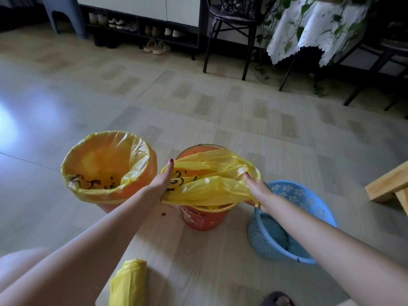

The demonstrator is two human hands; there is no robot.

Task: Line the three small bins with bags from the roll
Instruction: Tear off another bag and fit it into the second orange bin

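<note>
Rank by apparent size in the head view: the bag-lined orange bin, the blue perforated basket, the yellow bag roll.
1-2. Bag-lined orange bin and blue perforated basket: alike, and the basket sits nearer.
3. Yellow bag roll: smallest, though partly cut off.

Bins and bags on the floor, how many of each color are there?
Orange bins: 2, the lined left bin and the middle bin
Blue bins: 1, the blue bin
Yellow bags: 2, the fitted bag and the held bag
Yellow bag rolls: 1, the roll
Total: 6

Dim and soft overall, with bluish glare on the floor point(19, 115) at left, dark far edges, wide-angle bending, slight blur.
</note>
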